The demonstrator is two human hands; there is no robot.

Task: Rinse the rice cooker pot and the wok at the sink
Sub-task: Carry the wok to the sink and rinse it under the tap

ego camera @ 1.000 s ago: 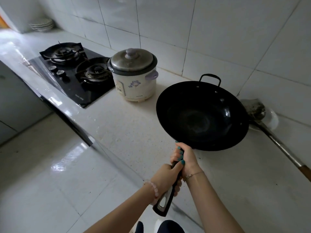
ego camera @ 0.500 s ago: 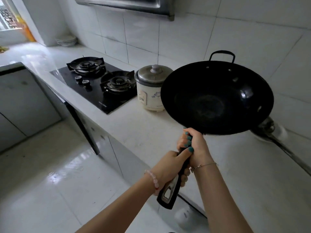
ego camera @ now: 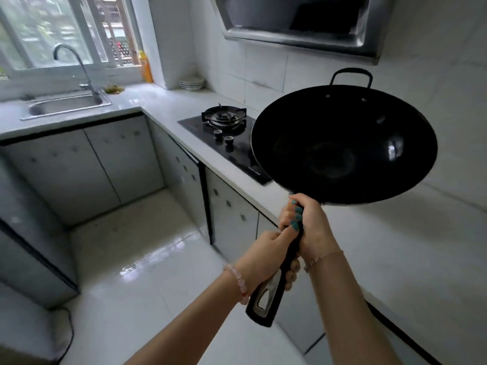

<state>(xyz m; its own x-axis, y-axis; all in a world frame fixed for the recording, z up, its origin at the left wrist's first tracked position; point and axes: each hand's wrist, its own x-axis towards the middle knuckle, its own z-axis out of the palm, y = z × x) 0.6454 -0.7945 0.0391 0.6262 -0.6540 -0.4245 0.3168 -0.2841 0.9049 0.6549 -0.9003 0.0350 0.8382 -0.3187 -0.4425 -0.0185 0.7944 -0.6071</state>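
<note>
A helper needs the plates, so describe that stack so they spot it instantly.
From the window above the sink, follow the counter right to the tiled corner. The stack of plates sits there, beyond the hob; it is white and low, unlike the tall yellow bottle nearby.

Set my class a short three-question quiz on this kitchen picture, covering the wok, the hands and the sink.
1. True or false: one hand alone holds the wok.
2. Which hand grips the handle nearer the bowl? A. left B. right
3. Fill in: the sink sits below the ___.
Key: 1 false; 2 B, the right hand grips ahead of the left hand; 3 window.
</note>
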